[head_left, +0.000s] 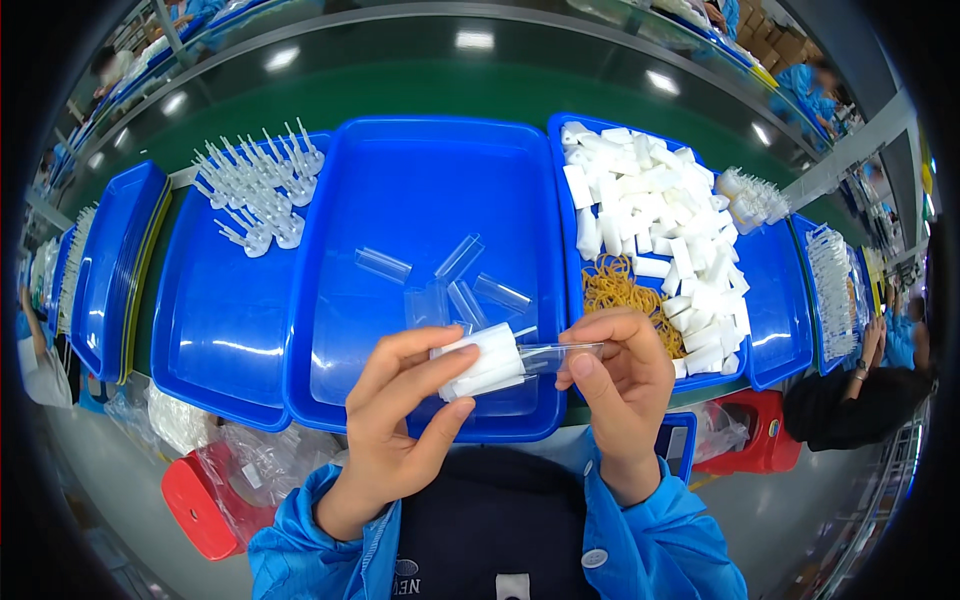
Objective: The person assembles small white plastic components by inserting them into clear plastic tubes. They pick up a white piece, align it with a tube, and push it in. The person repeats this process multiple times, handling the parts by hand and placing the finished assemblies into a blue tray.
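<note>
My left hand [395, 415] is closed around a bundle of white cylindrical pieces [487, 362], held over the near part of the middle blue tray [440, 180]. Thin clear parts stick out of the bundle's right end. A clear plastic tube [582, 348] is pinched between the thumb and fingers of my right hand [625, 385]; its left end meets the bundle, and I cannot make out whether it goes inside. Several loose clear tubes [502, 293] lie in the tray just beyond my hands.
At right, a blue tray holds a heap of white cylinders [640, 190] and tan rubber bands [620, 287]. White-based pieces with upright stems [262, 185] stand in the left tray. Red stools [205, 505] are below. Co-workers sit at the far bench and right side.
</note>
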Demonstrator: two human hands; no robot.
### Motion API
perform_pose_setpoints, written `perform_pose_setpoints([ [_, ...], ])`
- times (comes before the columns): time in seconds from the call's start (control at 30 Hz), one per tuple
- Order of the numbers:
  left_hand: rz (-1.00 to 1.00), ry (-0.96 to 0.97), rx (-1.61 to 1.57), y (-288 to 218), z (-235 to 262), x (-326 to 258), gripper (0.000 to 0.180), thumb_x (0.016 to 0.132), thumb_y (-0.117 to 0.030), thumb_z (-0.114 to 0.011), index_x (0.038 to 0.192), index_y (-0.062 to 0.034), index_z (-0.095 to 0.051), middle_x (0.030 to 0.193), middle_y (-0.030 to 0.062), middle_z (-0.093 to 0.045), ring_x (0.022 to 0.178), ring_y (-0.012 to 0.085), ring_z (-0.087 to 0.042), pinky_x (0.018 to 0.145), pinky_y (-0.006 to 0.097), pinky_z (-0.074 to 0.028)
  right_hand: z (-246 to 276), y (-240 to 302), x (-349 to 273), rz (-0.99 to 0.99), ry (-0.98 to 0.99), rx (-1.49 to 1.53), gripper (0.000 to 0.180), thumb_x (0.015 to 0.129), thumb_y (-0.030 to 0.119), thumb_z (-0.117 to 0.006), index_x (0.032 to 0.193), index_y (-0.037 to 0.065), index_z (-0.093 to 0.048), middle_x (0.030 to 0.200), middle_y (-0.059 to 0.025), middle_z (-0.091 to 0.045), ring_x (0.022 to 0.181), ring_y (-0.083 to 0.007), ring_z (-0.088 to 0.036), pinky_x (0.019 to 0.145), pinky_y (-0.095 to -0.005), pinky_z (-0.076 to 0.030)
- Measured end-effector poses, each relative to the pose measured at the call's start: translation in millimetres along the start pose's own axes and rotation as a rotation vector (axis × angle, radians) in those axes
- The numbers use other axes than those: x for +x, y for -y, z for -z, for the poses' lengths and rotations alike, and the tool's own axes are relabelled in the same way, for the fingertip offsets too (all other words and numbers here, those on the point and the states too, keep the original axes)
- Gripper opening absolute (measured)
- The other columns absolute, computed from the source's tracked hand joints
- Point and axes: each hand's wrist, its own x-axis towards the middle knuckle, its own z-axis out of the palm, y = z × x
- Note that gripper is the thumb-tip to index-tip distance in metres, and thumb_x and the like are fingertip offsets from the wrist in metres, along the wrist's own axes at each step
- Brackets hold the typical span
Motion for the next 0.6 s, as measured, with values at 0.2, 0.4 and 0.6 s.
perform_pose_setpoints([
  [0.2, -0.096, 0.036, 0.117, 0.7, 1.0, 2.8, 0.036, 0.077, 0.008, -0.069, 0.111, -0.0029, -0.069, 0.123, 0.0190, -0.054, 0.106, 0.0299, -0.062, 0.082, 0.034, -0.056, 1.3, -7.9, -3.5, 0.079, 0.007, 0.060, 0.016, 0.089, 0.000, -0.060, 0.104, -0.005, -0.055, 0.100, -0.0128, -0.058, 0.077, -0.0121, -0.060, 0.069, -0.0251, -0.052],
  [0.4, -0.135, 0.073, 0.153, -0.9, 2.1, 3.5, 0.036, 0.075, 0.008, -0.071, 0.108, -0.0041, -0.071, 0.122, 0.0185, -0.057, 0.106, 0.0289, -0.062, 0.079, 0.032, -0.057, 13.1, -4.3, 5.0, 0.212, 0.158, -0.144, 0.023, 0.086, -0.007, -0.061, 0.108, -0.005, -0.053, 0.102, -0.0151, -0.060, 0.081, -0.0124, -0.060, 0.072, -0.0246, -0.051],
  [0.6, -0.117, 0.010, 0.188, 3.4, -4.5, -0.8, 0.041, 0.071, 0.005, -0.076, 0.111, -0.0027, -0.069, 0.120, 0.0192, -0.060, 0.105, 0.0291, -0.064, 0.079, 0.032, -0.058, -1.8, -4.7, -1.0, -0.033, 0.024, -0.007, 0.049, 0.081, -0.002, -0.071, 0.122, -0.005, -0.045, 0.111, -0.0144, -0.058, 0.089, -0.0145, -0.059, 0.077, -0.0272, -0.049],
])
